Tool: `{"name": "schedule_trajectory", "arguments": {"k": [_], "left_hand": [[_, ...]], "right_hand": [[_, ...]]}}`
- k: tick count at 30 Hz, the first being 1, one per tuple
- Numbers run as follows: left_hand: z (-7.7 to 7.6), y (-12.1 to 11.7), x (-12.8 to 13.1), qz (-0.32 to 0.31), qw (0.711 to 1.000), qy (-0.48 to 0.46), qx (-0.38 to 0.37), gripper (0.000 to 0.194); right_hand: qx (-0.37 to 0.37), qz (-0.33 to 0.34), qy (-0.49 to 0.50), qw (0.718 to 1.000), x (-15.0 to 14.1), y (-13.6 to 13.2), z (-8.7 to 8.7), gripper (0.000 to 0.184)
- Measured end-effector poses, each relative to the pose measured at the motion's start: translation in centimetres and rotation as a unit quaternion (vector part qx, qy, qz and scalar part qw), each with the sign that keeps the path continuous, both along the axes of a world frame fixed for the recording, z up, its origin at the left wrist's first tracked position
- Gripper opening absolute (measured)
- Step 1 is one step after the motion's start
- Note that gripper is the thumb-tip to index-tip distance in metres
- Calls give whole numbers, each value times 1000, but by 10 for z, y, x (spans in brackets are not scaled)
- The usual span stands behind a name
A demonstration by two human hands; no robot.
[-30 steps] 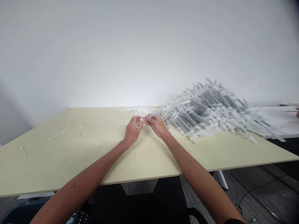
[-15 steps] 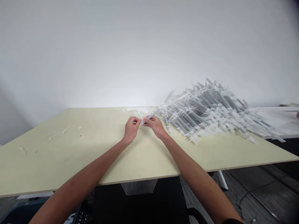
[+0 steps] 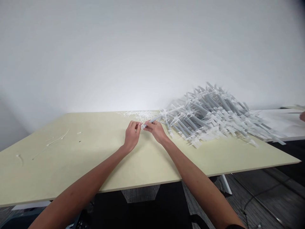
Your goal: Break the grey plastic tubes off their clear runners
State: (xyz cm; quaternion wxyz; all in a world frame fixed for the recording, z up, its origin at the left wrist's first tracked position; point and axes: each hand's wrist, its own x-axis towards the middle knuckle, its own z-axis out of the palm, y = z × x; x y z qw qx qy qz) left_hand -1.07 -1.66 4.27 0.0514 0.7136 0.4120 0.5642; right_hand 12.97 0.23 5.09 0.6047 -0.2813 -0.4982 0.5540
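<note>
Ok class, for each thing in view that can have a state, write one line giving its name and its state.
Right bare hand: closed around the tube.
Left bare hand: curled, fingertips beside the tube's end.
Slim grey plastic tube: held, tilted above the table.
Heap of grey plastic tubes with white tabs: loosely piled, criss-crossed.
Small white plastic scraps: scattered in a patch.
Pale yellow table top: flat, streaked with white bits.

My view: a pale yellow-green laminate tabletop [image 3: 71, 159] beneath a pile of translucent grey plastic tubes [image 3: 209, 116] patterned with crossing milky-white runners [image 3: 214, 119].
</note>
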Motion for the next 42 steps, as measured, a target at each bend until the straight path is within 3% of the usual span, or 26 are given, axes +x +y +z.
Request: {"name": "schedule_trajectory", "arguments": {"k": [4,7,13,20,25,34,36,39,42], "left_hand": [[2,-10,6,-19,998,-45,-45,19],[3,-15,10,-26,999,-46,-11,15],[7,-23,16,-21,998,-19,64,14],[8,-31,15,-97,977,65,179,36],[7,-31,15,-105,975,69,185,42],[6,-29,14,-96,973,87,191,41],[6,-27,12,-103,972,108,182,41],[5,-17,6,-103,967,174,154,44],[-5,6,-7,-31,968,233,89,42]], "right_hand": [[-16,58,18,998,8,-1,5,19],[-33,92,41,994,10,-2,8,20],[-38,22,121,992,8,0,8,19],[-68,77,102,989,4,-9,14,28],[-84,77,98,989,1,-14,19,25],[-78,96,76,989,3,-9,14,26],[-70,74,57,993,4,-8,14,30],[-26,-21,23,999,9,-6,14,35],[43,-156,-43,986,19,0,13,39]]}}
